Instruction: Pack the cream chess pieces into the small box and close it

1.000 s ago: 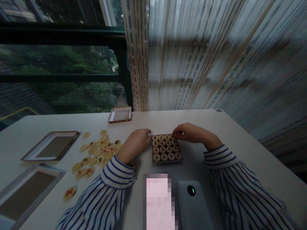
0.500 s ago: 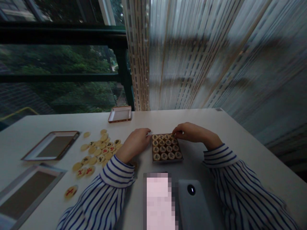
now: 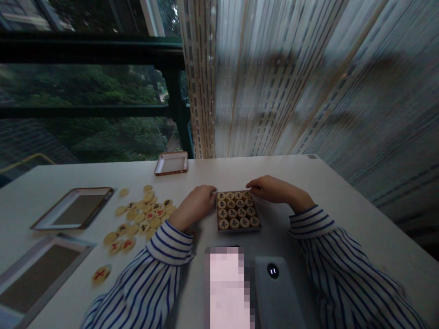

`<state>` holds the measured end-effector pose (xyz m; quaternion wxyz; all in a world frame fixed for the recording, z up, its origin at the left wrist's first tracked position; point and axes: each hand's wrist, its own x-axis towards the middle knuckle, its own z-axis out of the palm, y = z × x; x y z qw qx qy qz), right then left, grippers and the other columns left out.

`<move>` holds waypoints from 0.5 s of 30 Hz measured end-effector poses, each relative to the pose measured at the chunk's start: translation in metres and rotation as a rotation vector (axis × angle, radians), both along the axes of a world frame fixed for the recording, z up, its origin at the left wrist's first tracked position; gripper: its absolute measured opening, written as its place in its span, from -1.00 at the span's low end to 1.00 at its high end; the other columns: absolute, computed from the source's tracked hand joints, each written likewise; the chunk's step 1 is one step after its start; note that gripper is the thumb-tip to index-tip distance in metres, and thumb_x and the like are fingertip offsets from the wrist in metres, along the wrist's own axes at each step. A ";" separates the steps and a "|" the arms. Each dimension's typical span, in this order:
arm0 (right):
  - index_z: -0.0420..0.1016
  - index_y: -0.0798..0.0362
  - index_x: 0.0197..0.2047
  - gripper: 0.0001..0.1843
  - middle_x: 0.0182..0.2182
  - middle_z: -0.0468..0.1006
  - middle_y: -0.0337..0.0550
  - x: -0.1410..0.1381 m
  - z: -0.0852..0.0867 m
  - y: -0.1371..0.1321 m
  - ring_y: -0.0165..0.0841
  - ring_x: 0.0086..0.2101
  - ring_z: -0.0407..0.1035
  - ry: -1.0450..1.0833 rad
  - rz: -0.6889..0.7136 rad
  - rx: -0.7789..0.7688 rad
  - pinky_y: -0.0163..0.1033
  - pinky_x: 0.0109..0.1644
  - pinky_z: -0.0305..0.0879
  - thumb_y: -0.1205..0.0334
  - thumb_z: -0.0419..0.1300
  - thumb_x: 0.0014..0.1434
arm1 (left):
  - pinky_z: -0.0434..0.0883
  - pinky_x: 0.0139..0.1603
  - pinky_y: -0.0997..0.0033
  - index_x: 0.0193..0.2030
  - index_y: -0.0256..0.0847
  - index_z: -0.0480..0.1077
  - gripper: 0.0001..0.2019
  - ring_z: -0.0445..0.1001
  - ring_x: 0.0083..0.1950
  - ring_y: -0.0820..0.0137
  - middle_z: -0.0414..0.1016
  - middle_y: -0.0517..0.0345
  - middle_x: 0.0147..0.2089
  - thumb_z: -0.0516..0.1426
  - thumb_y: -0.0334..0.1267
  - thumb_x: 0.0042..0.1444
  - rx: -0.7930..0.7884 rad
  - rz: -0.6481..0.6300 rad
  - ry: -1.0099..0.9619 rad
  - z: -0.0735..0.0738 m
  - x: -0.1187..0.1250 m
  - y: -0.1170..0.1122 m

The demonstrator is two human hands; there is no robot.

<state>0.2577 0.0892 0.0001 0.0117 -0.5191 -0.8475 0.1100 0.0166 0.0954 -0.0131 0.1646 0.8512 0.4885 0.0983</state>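
A shallow square box (image 3: 240,231) stands in front of me, filled with rows of round wooden Chinese chess pieces (image 3: 242,212) bearing dark characters. My left hand (image 3: 197,205) is at its far left corner, fingers closed against the side. At the far right corner my right hand (image 3: 272,188) pinches the rim with thumb and fingers. Left of my left hand lies a loose pile of chess pieces (image 3: 140,217), some face down, some with red or black characters. My left forearm covers part of that pile.
A small open box lid (image 3: 171,172) lies at the table's far edge. Two larger trays (image 3: 109,194) (image 3: 77,251) lie at the left. Near me are a pixelated pink object (image 3: 226,288) and a white device (image 3: 277,297) with a round display. Behind the table hangs a string curtain (image 3: 260,91).
My right fingertips have moved slightly off the far right piece to the box's corner, and its character now shows. The left hand has barely moved. The device's display changed.
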 end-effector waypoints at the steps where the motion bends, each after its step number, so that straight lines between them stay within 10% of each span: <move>1: 0.50 0.09 -0.08 -0.64 -0.15 0.55 -0.04 -0.001 0.001 0.000 -0.27 -0.16 0.42 0.002 0.003 -0.011 -0.25 -0.10 0.25 0.24 -0.04 0.17 | 0.30 -0.04 0.37 -0.10 -0.31 0.45 -0.66 0.44 -0.03 0.27 0.51 -0.11 -0.07 -0.09 -0.32 0.13 -0.016 -0.008 -0.005 0.001 0.001 0.000; 15: 0.54 0.06 -0.18 -0.67 -0.26 0.58 -0.10 0.001 0.000 0.002 -0.32 -0.28 0.43 0.049 0.062 -0.047 -0.29 -0.19 0.24 0.28 -0.03 0.15 | 0.30 -0.18 0.42 -0.20 -0.26 0.49 -0.66 0.47 -0.16 0.32 0.55 -0.05 -0.17 -0.10 -0.33 0.13 -0.072 -0.055 -0.045 0.003 0.002 -0.001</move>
